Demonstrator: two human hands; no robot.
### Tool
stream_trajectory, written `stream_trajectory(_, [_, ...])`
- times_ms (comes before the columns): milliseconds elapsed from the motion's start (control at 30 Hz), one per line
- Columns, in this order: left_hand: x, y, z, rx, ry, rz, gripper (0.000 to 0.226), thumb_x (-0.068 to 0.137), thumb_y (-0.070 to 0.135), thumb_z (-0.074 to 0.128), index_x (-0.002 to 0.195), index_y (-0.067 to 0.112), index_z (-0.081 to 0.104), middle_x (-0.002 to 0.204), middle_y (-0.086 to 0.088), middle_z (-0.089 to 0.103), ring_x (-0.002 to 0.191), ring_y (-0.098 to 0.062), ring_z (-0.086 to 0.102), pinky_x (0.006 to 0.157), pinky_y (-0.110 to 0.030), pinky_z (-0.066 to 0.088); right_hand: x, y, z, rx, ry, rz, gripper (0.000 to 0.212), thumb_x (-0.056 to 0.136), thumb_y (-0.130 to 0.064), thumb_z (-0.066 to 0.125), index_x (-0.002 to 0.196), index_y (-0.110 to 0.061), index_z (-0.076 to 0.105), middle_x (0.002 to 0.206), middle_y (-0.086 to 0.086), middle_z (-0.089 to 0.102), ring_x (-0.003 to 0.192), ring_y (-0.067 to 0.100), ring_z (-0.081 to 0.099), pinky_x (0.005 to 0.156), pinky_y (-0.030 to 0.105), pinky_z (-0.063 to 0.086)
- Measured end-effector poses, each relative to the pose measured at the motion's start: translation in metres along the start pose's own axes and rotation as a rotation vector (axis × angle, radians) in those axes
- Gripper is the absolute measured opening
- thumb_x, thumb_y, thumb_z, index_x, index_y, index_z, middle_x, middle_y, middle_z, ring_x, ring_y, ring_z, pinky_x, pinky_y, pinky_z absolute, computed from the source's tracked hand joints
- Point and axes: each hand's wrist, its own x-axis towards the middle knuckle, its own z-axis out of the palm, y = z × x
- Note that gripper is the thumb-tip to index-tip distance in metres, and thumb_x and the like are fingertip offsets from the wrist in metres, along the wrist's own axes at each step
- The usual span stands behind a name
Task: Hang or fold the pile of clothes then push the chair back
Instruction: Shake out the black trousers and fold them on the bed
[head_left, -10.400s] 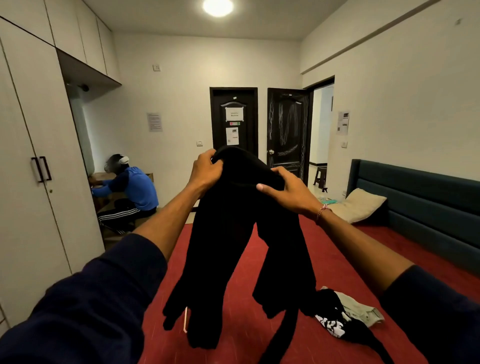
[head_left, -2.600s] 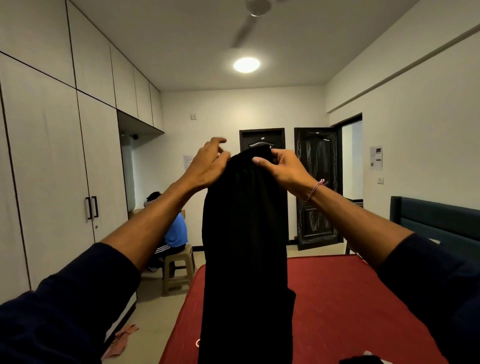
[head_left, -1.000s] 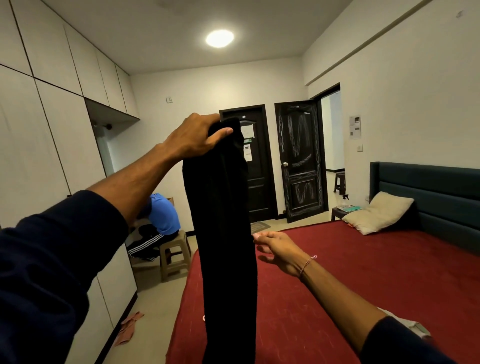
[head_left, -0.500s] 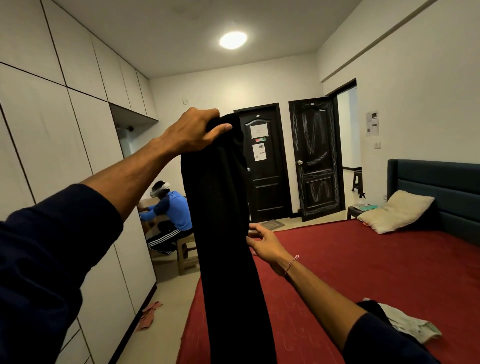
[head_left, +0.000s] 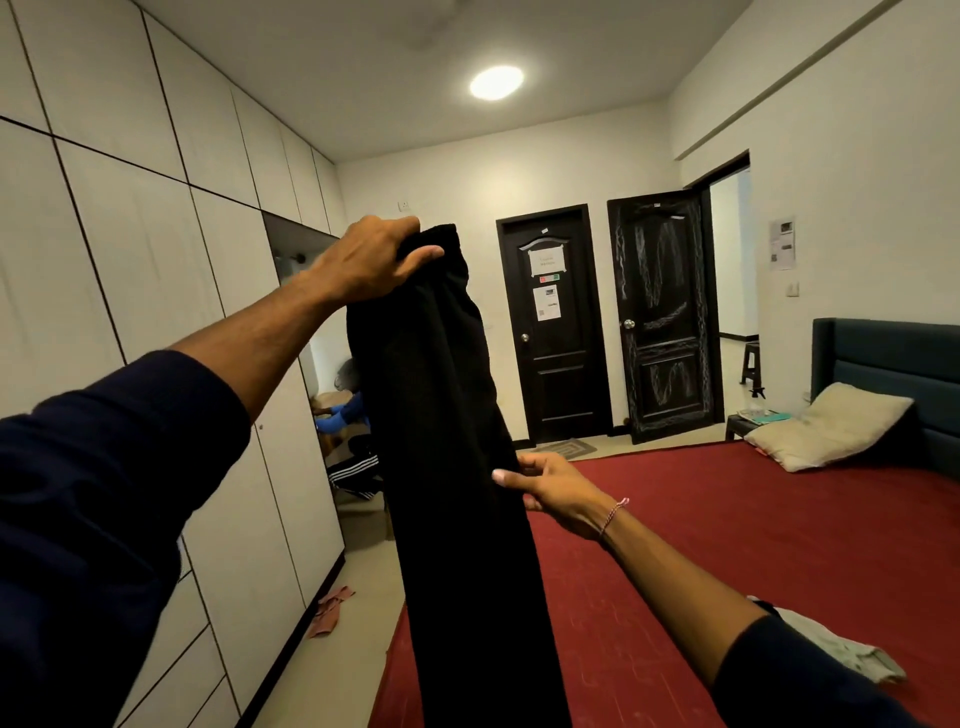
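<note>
Black trousers (head_left: 447, 441) are hanging long and straight in the air, over the edge of the big red bed (head_left: 753, 545). They are looking folded in half along their length, one leg on the other. The cloth is looking soft and floppy and not very heavy, so I think it is going to bend wherever it is not held up. It is not looking slippery, and it is not going to break.

White cupboards (head_left: 156, 312) are filling the wall beside the bed, and two dark doors (head_left: 608, 322) are standing at the far end.

Higher up, the left hand (head_left: 371, 260) is gripping the top end of the trousers, with fingers and thumb curled round the cloth. Lower down, the right hand (head_left: 558, 486) is pinching the side edge about halfway down.

That middle spot seems a good place to hold for the next fold, so the bottom half can be lifted to the top.

A small pale piece of clothing (head_left: 841, 657) is lying on the bed, waiting.
</note>
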Motion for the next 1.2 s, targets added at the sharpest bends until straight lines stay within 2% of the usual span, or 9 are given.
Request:
stream_trajectory(67, [-0.004, -0.009, -0.008, 0.020, -0.002, -0.034, 0.040, 0.099, 0.048, 0.053, 0.083, 0.011, 0.049, 0.066, -0.008, 0.052, 0.055, -0.022, 0.046, 0.050, -0.028, 0.032, -0.003, -0.005, -0.012, -0.030, 0.155, -0.051, 0.043, 0.076, -0.026, 0.086, 0.108, -0.002, 0.072, 0.101, 0.013, 0.068, 0.067, 0.006, 0.059, 0.055, 0.019, 0.041])
stream_trajectory(167, [-0.012, -0.021, -0.017, 0.039, 0.013, -0.092, 0.037, 0.099, 0.048, 0.053, 0.084, 0.014, 0.048, 0.068, -0.006, 0.050, 0.058, -0.023, 0.047, 0.050, -0.028, 0.032, -0.011, -0.016, -0.029, -0.028, 0.314, -0.112, 0.062, 0.061, -0.044, 0.092, 0.112, -0.013, 0.075, 0.113, 0.011, 0.073, 0.085, 0.012, 0.062, 0.062, 0.025, 0.039])
stream_trajectory(300, [-0.020, -0.025, -0.020, 0.011, 0.048, -0.188, 0.040, 0.099, 0.049, 0.050, 0.085, 0.012, 0.050, 0.071, -0.008, 0.052, 0.062, -0.024, 0.048, 0.057, -0.032, 0.033, -0.021, -0.035, -0.042, 0.128, 0.419, -0.165, 0.035, 0.083, -0.024, 0.080, 0.116, -0.017, 0.073, 0.111, 0.005, 0.075, 0.096, 0.015, 0.066, 0.072, 0.027, 0.046])
stream_trajectory(400, [-0.028, -0.022, -0.017, -0.080, 0.063, -0.247, 0.047, 0.100, 0.051, 0.048, 0.088, 0.006, 0.055, 0.075, -0.010, 0.056, 0.066, -0.025, 0.052, 0.057, -0.034, 0.039, -0.024, -0.046, -0.053, 0.213, 0.489, -0.183, 0.034, 0.087, -0.010, 0.076, 0.120, -0.012, 0.071, 0.110, 0.006, 0.073, 0.096, 0.016, 0.068, 0.060, 0.016, 0.050])
stream_trajectory(600, [-0.048, -0.014, -0.004, -0.178, 0.074, -0.295, 0.053, 0.101, 0.056, 0.043, 0.090, 0.006, 0.057, 0.075, -0.011, 0.058, 0.068, -0.030, 0.057, 0.061, -0.044, 0.047, -0.047, -0.069, -0.075, 0.004, 0.562, -0.179, 0.012, 0.092, -0.012, 0.070, 0.104, -0.011, 0.072, 0.099, 0.007, 0.072, 0.082, 0.015, 0.066, 0.054, 0.018, 0.049])
stream_trajectory(767, [-0.055, 0.004, 0.021, -0.225, 0.012, -0.341, 0.050, 0.102, 0.055, 0.038, 0.096, 0.008, 0.055, 0.085, -0.010, 0.058, 0.077, -0.028, 0.056, 0.067, -0.039, 0.043, -0.077, -0.098, -0.112, -0.326, 0.733, -0.216, 0.014, 0.097, -0.015, 0.064, 0.102, -0.004, 0.071, 0.090, 0.013, 0.067, 0.077, 0.021, 0.059, 0.057, 0.026, 0.046])
stream_trajectory(933, [-0.061, 0.021, 0.067, -0.389, -0.065, -0.421, 0.052, 0.103, 0.056, 0.033, 0.102, 0.009, 0.056, 0.091, -0.007, 0.059, 0.084, -0.024, 0.057, 0.069, -0.036, 0.042, -0.089, -0.133, -0.138, -0.489, 0.723, -0.041, 0.042, 0.101, 0.001, 0.041, 0.064, -0.017, 0.044, 0.057, 0.002, 0.034, 0.046, 0.010, 0.032, 0.036, 0.018, 0.025])
stream_trajectory(1100, [-0.119, -0.003, 0.149, -0.559, -0.139, -0.751, 0.064, 0.099, 0.067, 0.029, 0.104, 0.009, 0.056, 0.100, -0.009, 0.062, 0.094, -0.028, 0.060, 0.083, -0.043, 0.047, -0.005, -0.101, -0.129, -0.515, 0.700, 0.017, 0.042, 0.095, 0.008, 0.043, 0.061, -0.016, 0.042, 0.061, 0.005, 0.043, 0.047, 0.016, 0.052, 0.032, 0.015, 0.036])
stream_trajectory(1200, [-0.201, -0.018, 0.224, -0.614, -0.240, -0.995, 0.064, 0.101, 0.062, 0.031, 0.099, 0.004, 0.057, 0.098, -0.013, 0.062, 0.097, -0.034, 0.060, 0.079, -0.040, 0.045, 0.073, -0.015, -0.108, -0.538, 0.630, 0.106, 0.013, 0.089, -0.004, 0.062, 0.089, -0.016, 0.057, 0.075, 0.013, 0.062, 0.053, 0.019, 0.067, 0.043, 0.024, 0.052])
